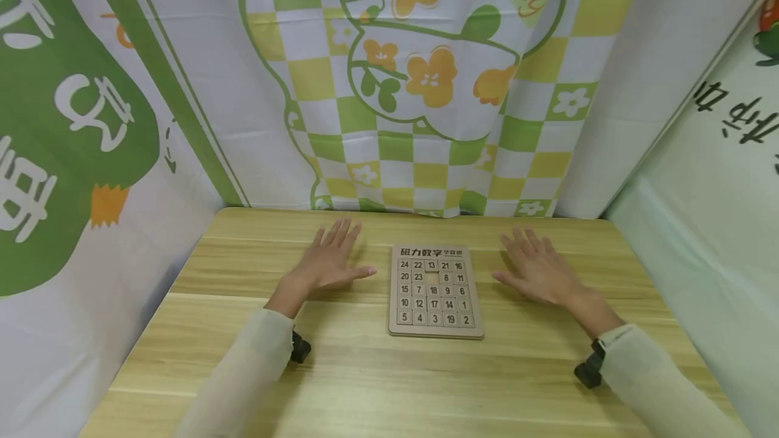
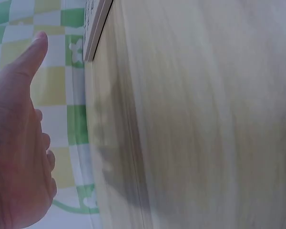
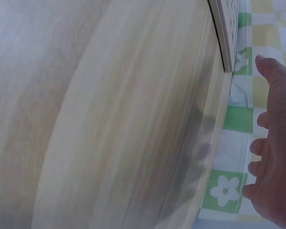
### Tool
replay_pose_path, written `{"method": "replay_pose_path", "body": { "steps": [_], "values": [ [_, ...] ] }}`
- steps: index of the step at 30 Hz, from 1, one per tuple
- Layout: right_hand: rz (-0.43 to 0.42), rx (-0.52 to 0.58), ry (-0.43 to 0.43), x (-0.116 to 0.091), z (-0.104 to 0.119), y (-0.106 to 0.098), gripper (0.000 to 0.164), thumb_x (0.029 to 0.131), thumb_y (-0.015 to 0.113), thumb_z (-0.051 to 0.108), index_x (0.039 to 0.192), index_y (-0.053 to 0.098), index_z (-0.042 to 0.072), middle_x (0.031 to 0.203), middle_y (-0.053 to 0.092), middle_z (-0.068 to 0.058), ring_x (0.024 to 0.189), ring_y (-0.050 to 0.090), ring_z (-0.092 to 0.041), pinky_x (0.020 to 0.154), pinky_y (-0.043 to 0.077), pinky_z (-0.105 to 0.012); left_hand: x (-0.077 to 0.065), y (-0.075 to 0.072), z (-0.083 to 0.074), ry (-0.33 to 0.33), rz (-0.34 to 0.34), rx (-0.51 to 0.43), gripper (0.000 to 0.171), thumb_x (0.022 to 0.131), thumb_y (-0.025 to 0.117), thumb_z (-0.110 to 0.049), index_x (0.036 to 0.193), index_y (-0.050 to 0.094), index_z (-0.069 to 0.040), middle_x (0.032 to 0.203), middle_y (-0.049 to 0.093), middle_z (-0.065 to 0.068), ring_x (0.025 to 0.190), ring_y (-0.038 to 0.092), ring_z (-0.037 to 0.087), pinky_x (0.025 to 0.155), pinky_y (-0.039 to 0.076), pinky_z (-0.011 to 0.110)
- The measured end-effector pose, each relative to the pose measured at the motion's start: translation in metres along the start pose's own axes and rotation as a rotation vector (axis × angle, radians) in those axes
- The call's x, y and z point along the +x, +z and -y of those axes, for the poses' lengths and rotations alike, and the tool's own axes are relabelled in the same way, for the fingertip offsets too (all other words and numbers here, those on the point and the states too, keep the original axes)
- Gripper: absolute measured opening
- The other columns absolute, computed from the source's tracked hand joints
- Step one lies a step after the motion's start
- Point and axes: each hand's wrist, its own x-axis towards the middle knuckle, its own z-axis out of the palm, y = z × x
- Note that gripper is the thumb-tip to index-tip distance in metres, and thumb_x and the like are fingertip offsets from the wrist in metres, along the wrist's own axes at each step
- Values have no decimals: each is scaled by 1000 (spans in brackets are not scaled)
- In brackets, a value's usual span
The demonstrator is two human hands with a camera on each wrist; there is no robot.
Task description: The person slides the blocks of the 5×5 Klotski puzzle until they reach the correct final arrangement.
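A wooden sliding number puzzle point(image 1: 434, 304) lies flat on the table, its numbered square tiles in rows under a line of printed characters. One bare slot point(image 1: 432, 278) shows in the second row, middle column. To the puzzle's left is my left hand point(image 1: 326, 261), palm down, fingers straight and spread, thumb pointing toward the board. My right hand point(image 1: 537, 269) mirrors it on the other side, also holding nothing. Both wrist views show the hands apart from the puzzle, with a shadow on the wood beneath each; only the board's side edge point(image 2: 97, 33) appears there.
The light wood table point(image 1: 365, 384) meets a hanging cloth point(image 1: 304, 80) with green and yellow checks and flowers at its back edge. Printed cloths also hang along the left point(image 1: 182, 235) and right point(image 1: 688, 222) sides. A dark device point(image 1: 589, 372) is strapped on each wrist.
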Motion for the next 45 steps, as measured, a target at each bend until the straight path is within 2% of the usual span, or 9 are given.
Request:
{"method": "replay_pose_path", "body": {
  "steps": [7, 16, 19, 23, 30, 38, 45],
  "values": [
    [-21, 27, -38, 4, 9, 5, 87, 106, 54, 58, 164, 31, -2, 171, 16, -33, 157, 13, -56, 126, 10, -72, 0, 2, -21, 67, 33, -17, 107, 98, 54, -72, 171, 8, -8, 177, -3, 16, 164, 3, 38, 132, 4, 61],
    [1, 17, -80, 7, 26, 7, 86, 106, 57, 53, 165, 27, -2, 172, 14, -30, 159, 11, -52, 128, 9, -68, 2, 16, -34, 165, 140, -27, 117, 93, 50, -84, 171, 3, -11, 178, -6, 14, 165, -3, 33, 132, -1, 58],
    [5, 8, -102, 9, 32, 7, 86, 106, 57, 52, 165, 26, -3, 172, 14, -30, 159, 12, -52, 129, 11, -67, 2, 20, -38, 176, 173, -10, 119, 92, 49, -85, 171, -1, -12, 178, -11, 11, 164, -6, 30, 132, -3, 55],
    [0, -4, -136, 11, 38, 9, 87, 105, 58, 52, 165, 27, -4, 171, 16, -30, 159, 13, -51, 129, 13, -65, 1, 16, -46, 181, 211, -5, 120, 93, 54, -80, 170, -4, -10, 177, -11, 12, 164, -6, 29, 132, -3, 54],
    [-4, -1, -185, 14, 54, 11, 85, 105, 57, 55, 164, 32, -2, 171, 19, -30, 159, 17, -51, 129, 15, -66, 5, 30, -41, 203, 252, -35, 126, 88, 52, -88, 171, -6, -12, 177, -15, 8, 164, -11, 24, 131, -8, 50],
    [1, -7, -238, 18, 68, 16, 83, 106, 56, 55, 163, 34, -2, 171, 22, -27, 159, 20, -47, 129, 17, -63, -1, 16, -52, 238, 266, -32, 127, 89, 63, -80, 170, -2, -8, 177, -10, 14, 164, -5, 32, 131, -2, 56],
    [25, 11, -248, 22, 78, 24, 83, 105, 57, 55, 164, 34, 1, 172, 22, -23, 161, 21, -41, 131, 14, -58, -1, 17, -51, 260, 279, -40, 130, 86, 72, -74, 170, 1, -6, 177, -7, 16, 164, -3, 34, 132, 1, 58]
  ]
}}
